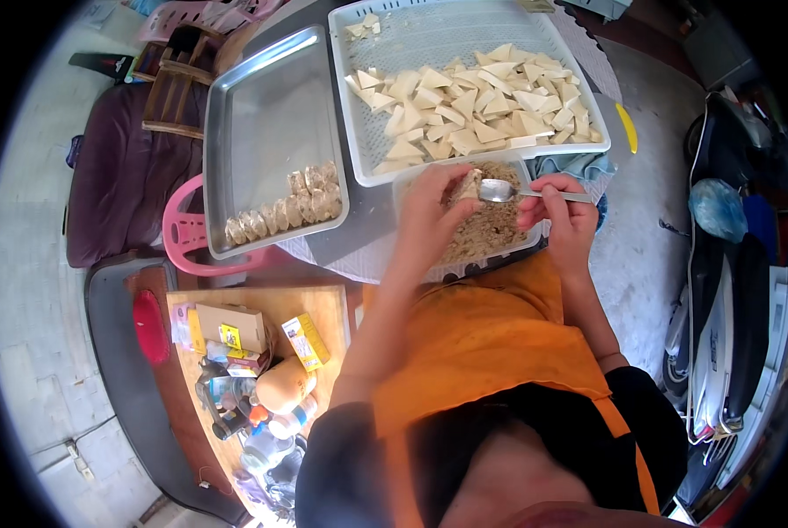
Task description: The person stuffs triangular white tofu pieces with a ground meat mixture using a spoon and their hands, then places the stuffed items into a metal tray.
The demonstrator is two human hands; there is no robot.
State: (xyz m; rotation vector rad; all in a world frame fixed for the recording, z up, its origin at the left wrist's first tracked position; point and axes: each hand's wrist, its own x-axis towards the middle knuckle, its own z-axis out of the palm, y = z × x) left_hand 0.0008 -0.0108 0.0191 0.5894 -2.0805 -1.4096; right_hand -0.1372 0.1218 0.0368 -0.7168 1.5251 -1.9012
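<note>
Between the thumb and fingers of my left hand (441, 201) is a pale tofu piece (471, 185), partly hidden by the hand. My right hand (561, 208) grips the handle of a metal spoon (498, 191), whose bowl is at the tofu piece. Both hands are over a plastic tub of crumbly brown filling (489, 231). Behind it, a white perforated basket (367, 168) holds a heap of cut tofu triangles (466, 102). To the left, a metal tray (268, 125) bears rows of filled tofu pieces (288, 210) along its near end.
A pink plastic chair (184, 228) stands under the tray's left side. Nearer me on the left, a wooden table (331, 303) carries boxes, bottles and a yellow carton (306, 341). A blue cloth (575, 166) lies by the basket's near right corner. A scooter (730, 297) is at the far right.
</note>
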